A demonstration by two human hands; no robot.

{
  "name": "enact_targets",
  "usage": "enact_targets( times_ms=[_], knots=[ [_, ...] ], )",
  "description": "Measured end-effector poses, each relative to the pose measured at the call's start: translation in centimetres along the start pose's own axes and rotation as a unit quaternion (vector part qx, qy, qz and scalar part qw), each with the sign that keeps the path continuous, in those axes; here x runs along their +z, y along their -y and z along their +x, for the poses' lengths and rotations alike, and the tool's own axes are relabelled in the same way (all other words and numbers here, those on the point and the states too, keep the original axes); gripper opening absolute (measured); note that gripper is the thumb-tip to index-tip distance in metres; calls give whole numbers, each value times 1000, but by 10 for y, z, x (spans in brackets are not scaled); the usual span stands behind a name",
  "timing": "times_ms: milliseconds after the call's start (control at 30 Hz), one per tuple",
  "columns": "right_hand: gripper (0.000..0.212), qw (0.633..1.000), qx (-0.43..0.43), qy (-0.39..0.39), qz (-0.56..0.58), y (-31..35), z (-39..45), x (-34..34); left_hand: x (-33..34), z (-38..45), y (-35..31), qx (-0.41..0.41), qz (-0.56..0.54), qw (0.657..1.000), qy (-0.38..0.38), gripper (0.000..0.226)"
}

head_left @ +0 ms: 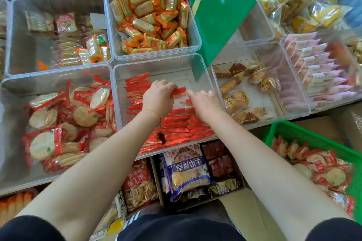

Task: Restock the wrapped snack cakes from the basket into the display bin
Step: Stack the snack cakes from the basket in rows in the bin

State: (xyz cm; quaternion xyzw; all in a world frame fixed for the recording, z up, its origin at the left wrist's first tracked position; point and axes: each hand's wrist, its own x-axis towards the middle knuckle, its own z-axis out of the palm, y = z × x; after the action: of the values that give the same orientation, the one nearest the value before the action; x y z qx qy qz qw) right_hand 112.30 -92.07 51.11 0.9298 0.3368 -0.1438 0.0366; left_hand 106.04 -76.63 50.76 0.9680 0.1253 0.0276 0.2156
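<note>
Both hands are down inside the clear plastic display bin (205, 76) in the middle of the tabletop. The left hand (159, 97) is closed around a red-wrapped snack cake (177, 92), setting it at the far end of the red rows (176, 127) already lining the bin. The right hand (203, 103) lies flat with its fingers spread, holding nothing, seemingly tidying the stack. This looks like the placing step, with the back of the bin yet to fill. The green plastic basket (297, 133) at the person's right holds more red-wrapped cakes (321, 170); next, I'd guess, a hand must reach back there.
</note>
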Motion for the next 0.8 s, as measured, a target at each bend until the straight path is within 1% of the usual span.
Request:
enact_targets(
  times_ms=[67, 167, 267, 333, 400, 467, 533, 600, 667, 733, 800],
  knots=[
    [48, 1000, -16, -14, -8, -2, -7, 2, 12, -1, -2, 21, 69, 996, 61, 27],
    [46, 999, -43, -25, -15, -5, -12, 2, 25, -4, 1, 3, 117, 981, 157, 34],
    [35, 998, -53, -31, -28, -3, -8, 4, 29, -5, 3, -4, 143, 969, 203, 34],
    [30, 998, -52, -20, -41, 2, -2, 7, 27, -3, 3, 10, 166, 960, 226, 32],
    [30, 998, -46, 3, -53, 5, 4, 11, 23, 0, 2, 17, 173, 951, 255, 31],
    [33, 997, -44, 37, -61, 6, 9, 15, 21, 4, 0, 9, 166, 943, 288, 29],
    [36, 995, -46, 59, -62, 7, 10, 18, 24, 8, -3, -16, 138, 938, 317, 31],
    [36, 995, -53, 62, -60, 7, 8, 20, 32, 10, -4, -57, 81, 934, 343, 40],
    [36, 995, -55, 65, -52, 5, 4, 24, 40, 11, -2, -85, 39, 925, 367, 56],
    [39, 996, -50, 68, -40, 2, -2, 28, 43, 13, -1, -85, 36, 917, 387, 71],
    [42, 996, -47, 70, -33, 0, -4, 30, 42, 17, -1, -82, 40, 911, 403, 82]
  ],
)
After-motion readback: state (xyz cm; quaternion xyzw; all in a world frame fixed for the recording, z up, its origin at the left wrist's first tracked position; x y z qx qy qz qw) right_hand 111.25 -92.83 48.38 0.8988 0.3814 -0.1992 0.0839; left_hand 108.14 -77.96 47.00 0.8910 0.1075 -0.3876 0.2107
